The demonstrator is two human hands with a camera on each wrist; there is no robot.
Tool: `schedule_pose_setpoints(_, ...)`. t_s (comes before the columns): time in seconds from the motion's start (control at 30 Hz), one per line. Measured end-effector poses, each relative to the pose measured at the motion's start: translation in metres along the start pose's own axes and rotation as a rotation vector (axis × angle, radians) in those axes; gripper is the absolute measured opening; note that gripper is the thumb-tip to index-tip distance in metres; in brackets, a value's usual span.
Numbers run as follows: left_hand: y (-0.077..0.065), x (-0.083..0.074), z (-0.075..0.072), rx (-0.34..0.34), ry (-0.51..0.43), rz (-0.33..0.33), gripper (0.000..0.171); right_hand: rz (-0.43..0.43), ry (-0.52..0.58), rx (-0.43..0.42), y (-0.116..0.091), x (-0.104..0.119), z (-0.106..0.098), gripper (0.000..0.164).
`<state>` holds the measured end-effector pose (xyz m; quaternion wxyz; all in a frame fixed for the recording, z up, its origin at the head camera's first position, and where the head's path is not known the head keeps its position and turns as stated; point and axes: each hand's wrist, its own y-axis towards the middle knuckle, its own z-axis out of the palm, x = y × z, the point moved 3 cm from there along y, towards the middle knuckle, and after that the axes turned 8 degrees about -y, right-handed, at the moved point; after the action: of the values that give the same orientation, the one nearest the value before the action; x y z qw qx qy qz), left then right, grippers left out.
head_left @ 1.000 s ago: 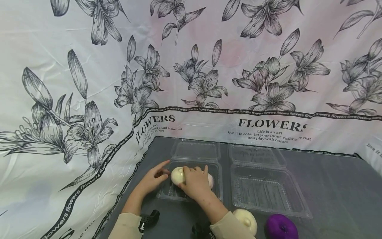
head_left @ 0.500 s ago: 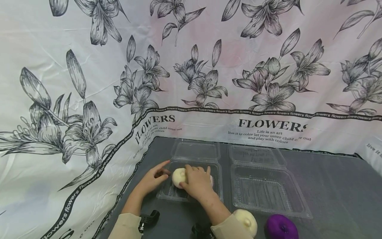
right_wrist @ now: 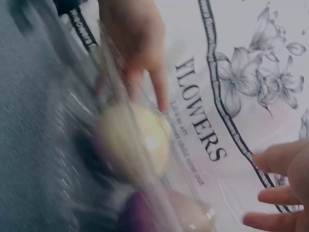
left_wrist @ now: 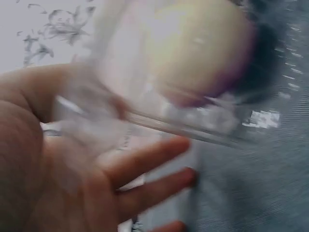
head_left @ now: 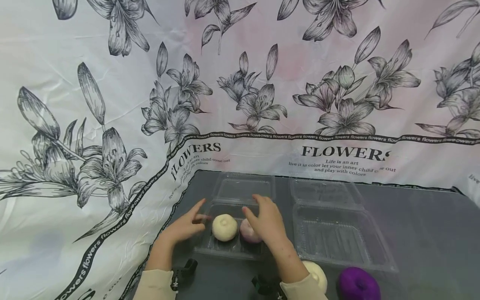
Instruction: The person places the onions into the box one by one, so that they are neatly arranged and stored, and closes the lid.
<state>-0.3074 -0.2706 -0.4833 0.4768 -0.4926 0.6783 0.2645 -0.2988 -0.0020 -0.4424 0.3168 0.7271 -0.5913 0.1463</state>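
Note:
A round cream ball with a small nub (head_left: 224,227) sits in the left clear plastic container (head_left: 213,251), beside a pinkish ball (head_left: 248,231). In the left wrist view the cream ball (left_wrist: 198,43) shows purple underneath. My left hand (head_left: 185,226) is at the container's left side, fingers extended, holding nothing. My right hand (head_left: 270,218) is over the container's right side with fingers spread, partly covering the pinkish ball in the head view. The right wrist view, blurred, shows my right fingers (right_wrist: 280,193) apart from both balls.
A second clear container (head_left: 337,258) stands on the right with its lid (head_left: 326,193) folded back. Another cream ball (head_left: 316,275), partly hidden by my right sleeve, and a purple ball (head_left: 359,284) lie at the front. A flower-printed cloth (head_left: 255,154) hangs behind the grey table (head_left: 423,233).
My right hand has let go of the balls and moved right, uncovering the cream ball and part of the pinkish one. My left hand has shifted slightly left. The head view has tilted slightly.

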Motion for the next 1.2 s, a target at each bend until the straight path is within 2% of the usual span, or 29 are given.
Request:
schedule_pose_setpoints(0.1, -0.009, -0.005, -0.003, 0.068, -0.019, -0.057, 0.092, 0.079, 0.032, -0.032, 0.002, -0.009, -0.006, 0.055)
schedule_pose_setpoints(0.2, -0.016, -0.008, -0.008, 0.123, -0.042, -0.095, 0.091, 0.159, 0.064, 0.022, 0.003, -0.017, -0.006, 0.068)
schedule_pose_setpoints(0.27, -0.019, -0.008, -0.012, 0.128, -0.037, -0.107, 0.085, 0.198, 0.106, 0.081, 0.004, -0.02, -0.002, 0.076)
schedule_pose_setpoints(0.33, -0.018, -0.006, -0.014, 0.106, -0.047, -0.114, 0.079, 0.237, 0.17, 0.134, 0.005, -0.023, 0.001, 0.081)
schedule_pose_setpoints(0.43, -0.011, -0.002, -0.015, 0.035, -0.119, -0.098, 0.074, 0.301, 0.297, 0.163, 0.006, -0.027, 0.005, 0.081)
schedule_pose_setpoints(0.53, 0.0, 0.003, -0.01, -0.047, -0.247, -0.057, 0.072, 0.336, 0.421, 0.152, 0.007, -0.03, 0.008, 0.076)
schedule_pose_setpoints(0.67, 0.011, 0.008, -0.001, -0.103, -0.331, -0.014, 0.066, 0.342, 0.496, 0.134, 0.008, -0.031, 0.011, 0.076)
schedule_pose_setpoints(0.93, 0.019, 0.013, 0.007, -0.093, -0.421, -0.018, 0.061, 0.346, 0.524, 0.105, 0.008, -0.032, 0.013, 0.081)
schedule_pose_setpoints(1.2, 0.019, 0.016, 0.007, -0.08, -0.43, -0.02, 0.062, 0.364, 0.515, 0.102, 0.007, -0.032, 0.012, 0.084)
